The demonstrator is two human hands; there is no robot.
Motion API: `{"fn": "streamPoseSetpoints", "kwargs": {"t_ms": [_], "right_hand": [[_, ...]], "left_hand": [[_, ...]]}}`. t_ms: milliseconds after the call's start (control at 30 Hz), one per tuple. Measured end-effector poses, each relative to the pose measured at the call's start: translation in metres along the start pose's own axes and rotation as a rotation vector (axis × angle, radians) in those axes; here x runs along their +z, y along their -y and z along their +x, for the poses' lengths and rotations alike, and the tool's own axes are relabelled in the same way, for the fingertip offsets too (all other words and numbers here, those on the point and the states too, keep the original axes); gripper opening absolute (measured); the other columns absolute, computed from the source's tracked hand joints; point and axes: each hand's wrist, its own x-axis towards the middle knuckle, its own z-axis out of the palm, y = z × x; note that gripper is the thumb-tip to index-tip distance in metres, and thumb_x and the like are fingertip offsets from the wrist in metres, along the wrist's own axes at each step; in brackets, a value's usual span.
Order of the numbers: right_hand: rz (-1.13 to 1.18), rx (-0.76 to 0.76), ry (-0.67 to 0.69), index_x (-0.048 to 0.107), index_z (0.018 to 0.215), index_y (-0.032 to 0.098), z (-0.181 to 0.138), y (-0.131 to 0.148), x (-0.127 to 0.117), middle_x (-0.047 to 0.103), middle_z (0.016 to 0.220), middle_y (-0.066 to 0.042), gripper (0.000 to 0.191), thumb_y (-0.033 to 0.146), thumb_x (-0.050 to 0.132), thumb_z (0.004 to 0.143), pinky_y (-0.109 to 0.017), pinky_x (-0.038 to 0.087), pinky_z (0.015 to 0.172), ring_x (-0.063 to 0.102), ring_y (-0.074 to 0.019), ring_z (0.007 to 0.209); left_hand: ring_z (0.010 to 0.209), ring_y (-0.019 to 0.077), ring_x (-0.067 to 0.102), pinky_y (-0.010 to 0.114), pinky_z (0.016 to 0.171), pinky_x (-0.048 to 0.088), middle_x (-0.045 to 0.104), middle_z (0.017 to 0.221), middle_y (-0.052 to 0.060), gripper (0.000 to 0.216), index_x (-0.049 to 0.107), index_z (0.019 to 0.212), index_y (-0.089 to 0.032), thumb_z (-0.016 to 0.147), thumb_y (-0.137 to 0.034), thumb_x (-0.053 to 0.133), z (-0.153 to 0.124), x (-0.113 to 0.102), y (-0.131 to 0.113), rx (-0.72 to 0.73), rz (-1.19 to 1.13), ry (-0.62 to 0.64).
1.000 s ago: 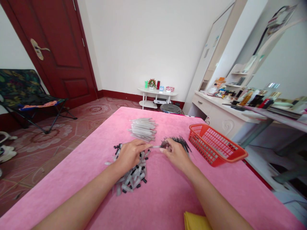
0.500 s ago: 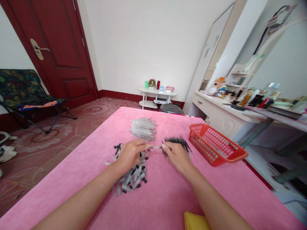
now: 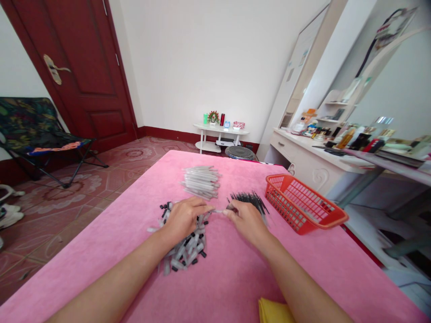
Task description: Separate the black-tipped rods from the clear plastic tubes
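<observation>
Between my two hands runs a slim, pale pen (image 3: 218, 211), held level just above the cloth. My left hand (image 3: 184, 219) is closed on its left end, over a heap of clear pen caps and small black plugs (image 3: 188, 249). The fingertips of my right hand (image 3: 248, 220) pinch its right end, partly hiding it. Beside and behind the right hand lie thin black pen refills (image 3: 252, 199). A stack of translucent white pen barrels (image 3: 201, 181) lies beyond both hands.
A red plastic basket (image 3: 305, 204) stands on the right of the pink-covered table (image 3: 218, 282). Some folded yellow cloth (image 3: 274, 311) lies at the near edge, beside my right forearm. Past the basket is a dressing table (image 3: 303, 150) crowded with bottles.
My right hand has shifted slightly left and down along the pen, and its fingers have changed their grip. My left hand stays nearly in place.
</observation>
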Motion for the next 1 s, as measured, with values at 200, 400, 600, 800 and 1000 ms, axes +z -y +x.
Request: {"fn": "streamPoseSetpoints", "kwargs": {"t_ms": [200,400,600,800,1000], "right_hand": [[-0.009,0.023,-0.006,0.057,0.064,0.019,0.000,-0.002,-0.001,0.057,0.059,0.001,0.030,0.040,0.048,0.084,-0.023,0.023,0.051,0.048,-0.0116,0.055],[0.230,0.043,0.150,0.055,0.058,0.017,0.003,-0.012,0.007,0.057,0.053,0.000,0.042,0.040,0.038,0.088,-0.022,0.029,0.051,0.051,-0.0108,0.050],[0.129,-0.073,0.111,0.068,0.079,0.019,-0.001,0.000,0.005,0.067,0.077,-0.002,0.021,0.035,0.054,0.080,-0.022,0.034,0.059,0.057,-0.0141,0.069],[-0.032,-0.070,0.151,0.069,0.073,0.021,-0.004,0.003,-0.002,0.067,0.071,-0.001,0.015,0.026,0.055,0.077,-0.023,0.030,0.056,0.057,-0.0135,0.065],[0.014,-0.003,0.112,0.069,0.073,0.020,0.005,-0.011,-0.017,0.068,0.071,-0.002,0.017,0.028,0.055,0.076,-0.023,0.036,0.059,0.059,-0.0148,0.066]], "left_hand": [[0.093,0.0155,0.059,0.026,0.075,0.045,0.066,0.103,-0.001,0.062,0.062,0.113,-0.031,0.068,0.005,0.041,-0.002,0.006,0.005,-0.060,-0.104,-0.074],[0.094,0.0153,0.059,0.026,0.078,0.045,0.067,0.102,-0.001,0.060,0.064,0.109,-0.031,0.067,0.006,0.042,-0.001,0.009,0.011,-0.041,-0.170,-0.107],[0.090,0.0163,0.058,0.028,0.077,0.045,0.068,0.096,0.001,0.060,0.065,0.108,-0.027,0.066,0.008,0.041,0.000,0.005,0.004,0.092,-0.167,-0.054],[0.097,0.0171,0.058,0.030,0.084,0.045,0.066,0.105,0.005,0.043,0.062,0.113,-0.024,0.079,-0.005,0.045,0.002,0.005,0.004,-0.034,-0.247,-0.209],[0.099,0.0176,0.059,0.031,0.088,0.045,0.066,0.104,0.005,0.032,0.065,0.107,-0.021,0.083,-0.012,0.045,0.002,0.005,0.019,-0.269,-0.376,-0.442]]}}
